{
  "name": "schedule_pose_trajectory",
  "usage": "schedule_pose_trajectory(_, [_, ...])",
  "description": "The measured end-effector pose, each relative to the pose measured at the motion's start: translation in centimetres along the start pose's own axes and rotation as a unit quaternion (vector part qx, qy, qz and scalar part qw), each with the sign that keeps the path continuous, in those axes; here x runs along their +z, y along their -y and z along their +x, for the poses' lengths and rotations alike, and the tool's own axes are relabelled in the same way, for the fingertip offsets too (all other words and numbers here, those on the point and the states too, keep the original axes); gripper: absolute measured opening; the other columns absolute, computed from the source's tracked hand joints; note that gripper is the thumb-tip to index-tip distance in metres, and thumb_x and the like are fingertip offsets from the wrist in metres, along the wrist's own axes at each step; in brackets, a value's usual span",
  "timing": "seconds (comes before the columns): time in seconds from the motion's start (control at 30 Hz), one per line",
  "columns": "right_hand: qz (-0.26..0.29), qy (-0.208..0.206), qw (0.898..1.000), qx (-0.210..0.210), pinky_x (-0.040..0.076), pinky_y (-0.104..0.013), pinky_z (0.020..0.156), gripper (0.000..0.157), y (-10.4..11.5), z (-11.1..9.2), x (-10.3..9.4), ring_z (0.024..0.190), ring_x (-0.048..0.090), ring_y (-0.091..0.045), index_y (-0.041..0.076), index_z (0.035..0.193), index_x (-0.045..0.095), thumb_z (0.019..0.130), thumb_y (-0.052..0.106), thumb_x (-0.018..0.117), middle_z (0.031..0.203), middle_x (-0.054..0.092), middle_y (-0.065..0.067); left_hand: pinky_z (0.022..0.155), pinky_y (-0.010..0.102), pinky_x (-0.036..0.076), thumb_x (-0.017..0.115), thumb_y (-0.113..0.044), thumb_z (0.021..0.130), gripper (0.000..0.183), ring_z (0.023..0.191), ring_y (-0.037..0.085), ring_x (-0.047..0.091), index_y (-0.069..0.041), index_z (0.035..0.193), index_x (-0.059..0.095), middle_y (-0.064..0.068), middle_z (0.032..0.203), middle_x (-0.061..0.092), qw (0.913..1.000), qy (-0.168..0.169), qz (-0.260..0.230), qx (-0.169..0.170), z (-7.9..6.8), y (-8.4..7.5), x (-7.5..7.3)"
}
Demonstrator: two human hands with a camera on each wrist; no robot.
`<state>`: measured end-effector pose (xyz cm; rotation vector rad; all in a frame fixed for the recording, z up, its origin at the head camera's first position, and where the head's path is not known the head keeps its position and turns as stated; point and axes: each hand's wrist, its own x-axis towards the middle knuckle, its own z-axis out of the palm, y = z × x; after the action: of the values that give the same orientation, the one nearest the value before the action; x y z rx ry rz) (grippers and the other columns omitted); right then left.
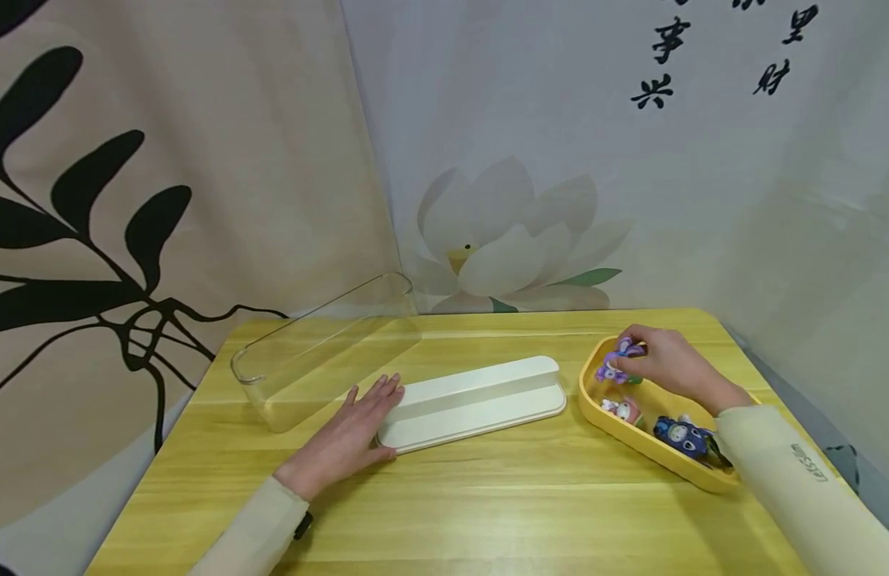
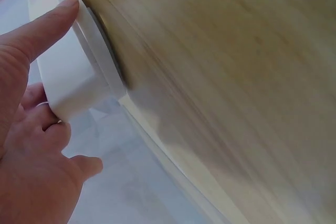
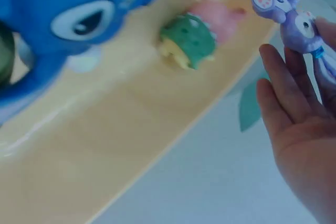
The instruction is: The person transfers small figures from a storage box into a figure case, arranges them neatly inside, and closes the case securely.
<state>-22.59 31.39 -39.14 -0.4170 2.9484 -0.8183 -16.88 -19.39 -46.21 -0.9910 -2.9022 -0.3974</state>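
Observation:
My right hand point(image 1: 670, 364) pinches a small purple toy figurine point(image 1: 620, 360) over the far end of a yellow tray point(image 1: 653, 468). In the right wrist view the purple figurine point(image 3: 299, 27) sits between thumb and fingers, its paw with a pink pad showing. Below it in the tray lie a pink figurine point(image 1: 622, 410) and a dark blue one with big eyes point(image 1: 682, 438). My left hand point(image 1: 349, 438) rests with spread fingers at the left end of a long white stepped base point(image 1: 480, 400). Its thumb point(image 2: 55, 22) lies along the base's edge in the left wrist view.
A clear, box-shaped cover point(image 1: 329, 360) stands on the wooden table point(image 1: 487, 512) behind my left hand. Printed cloth curtains point(image 1: 516, 120) hang behind the table. Another figurine with a green dotted body point(image 3: 190, 40) lies in the tray in the right wrist view.

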Motion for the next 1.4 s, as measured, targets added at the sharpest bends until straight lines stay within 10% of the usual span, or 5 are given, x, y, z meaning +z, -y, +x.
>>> schedule_pose_trajectory(0.57, [0.09,-0.072,0.992,-0.044,0.062,-0.023,0.083,0.032,5.2,-2.4,-1.7,0.103,0.071,-0.032,0.006,0.122,0.067,0.1,0.029,0.072,0.113,0.07,-0.013,0.12,0.06,0.033,0.089,-0.026,0.082,0.096,0.152,0.035,0.032,0.004,0.157,0.037,0.017,0.167,0.03,0.9986,-0.006,0.014,0.05,-0.3,0.7,-0.4])
schedule_pose_trajectory(1.4, [0.258,-0.021,0.958,-0.123,0.064,-0.028,0.08,0.027,14.9,-0.4,7.8,0.094,0.074,-0.018,0.008,0.114,0.071,0.093,0.021,0.081,0.103,0.073,-0.004,0.125,0.049,0.028,0.085,-0.027,0.087,0.092,0.156,0.026,0.025,-0.007,0.161,0.036,0.006,0.171,0.022,0.9983,0.003,-0.039,0.043,-1.0,2.4,-0.6])
